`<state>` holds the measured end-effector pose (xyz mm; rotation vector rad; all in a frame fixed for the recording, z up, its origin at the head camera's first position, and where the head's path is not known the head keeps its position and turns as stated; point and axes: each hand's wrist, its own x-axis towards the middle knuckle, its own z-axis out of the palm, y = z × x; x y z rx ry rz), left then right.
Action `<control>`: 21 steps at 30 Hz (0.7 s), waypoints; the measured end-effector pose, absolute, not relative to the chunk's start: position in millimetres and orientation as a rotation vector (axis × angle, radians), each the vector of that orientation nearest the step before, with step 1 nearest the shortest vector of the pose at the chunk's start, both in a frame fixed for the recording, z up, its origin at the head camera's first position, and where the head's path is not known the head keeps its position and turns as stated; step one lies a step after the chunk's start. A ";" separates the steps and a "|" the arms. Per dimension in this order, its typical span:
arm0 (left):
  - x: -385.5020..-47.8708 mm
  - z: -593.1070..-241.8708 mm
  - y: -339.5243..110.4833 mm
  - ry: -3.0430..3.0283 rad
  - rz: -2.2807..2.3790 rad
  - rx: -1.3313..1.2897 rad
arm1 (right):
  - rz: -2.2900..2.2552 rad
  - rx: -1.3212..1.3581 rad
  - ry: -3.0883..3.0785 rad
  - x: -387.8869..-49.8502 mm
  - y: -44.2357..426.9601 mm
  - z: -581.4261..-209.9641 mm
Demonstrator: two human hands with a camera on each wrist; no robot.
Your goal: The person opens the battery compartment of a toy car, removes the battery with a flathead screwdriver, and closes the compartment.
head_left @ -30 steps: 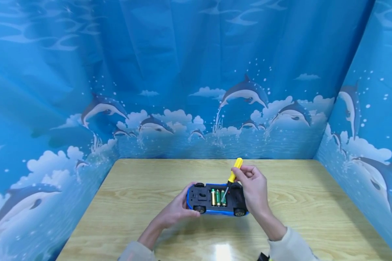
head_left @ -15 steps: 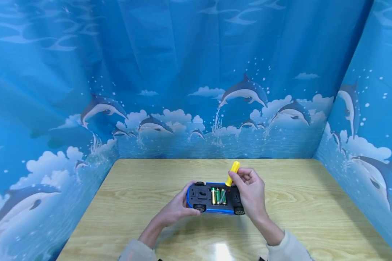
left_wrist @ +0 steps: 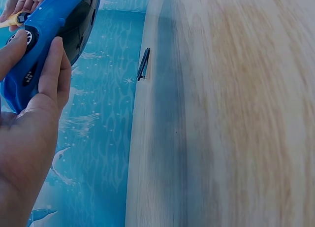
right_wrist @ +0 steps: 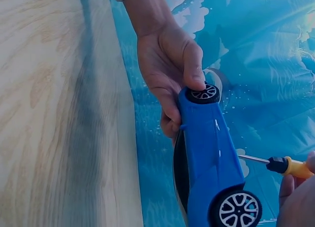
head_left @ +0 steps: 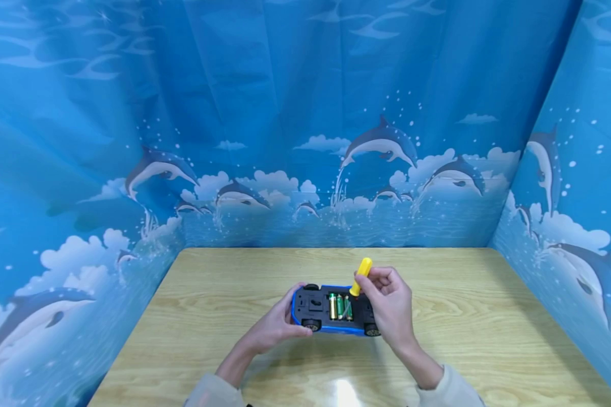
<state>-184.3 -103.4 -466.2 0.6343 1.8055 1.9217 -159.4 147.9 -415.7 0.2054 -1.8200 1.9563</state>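
A blue toy car (head_left: 336, 330) is held with its black underside facing up, and several green and gold batteries (head_left: 333, 307) lie side by side in its open compartment. My left hand (head_left: 271, 329) grips the car's left end, thumb by a wheel (right_wrist: 204, 94) in the right wrist view. Over the car's right part, my right hand (head_left: 393, 305) pinches a yellow screwdriver (head_left: 362, 274). The shaft slants down to the rightmost battery. In the right wrist view the screwdriver (right_wrist: 298, 168) points at the car (right_wrist: 211, 148); the car's body hides its tip.
A light wooden table (head_left: 224, 271) lies beneath the hands. Blue curtains (head_left: 265, 141) printed with dolphins and clouds stand behind it and at both sides. A small dark mark or object (left_wrist: 143, 64) shows near the table edge in the left wrist view.
The right hand and the screwdriver's handle have moved slightly left and down, and the handle now sits lower over the car. My left hand keeps its grip on the car.
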 end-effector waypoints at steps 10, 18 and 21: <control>-184.7 -467.5 -105.6 1.825 1.917 0.621 | 1.937 0.325 -1.749 -155.4 148.0 -419.8; -185.6 -467.8 -106.2 1.822 1.921 0.609 | 1.968 0.373 -1.652 -151.0 148.2 -424.7; -186.7 -468.3 -106.3 1.815 1.928 0.610 | 1.959 0.416 -1.630 -149.1 149.0 -425.3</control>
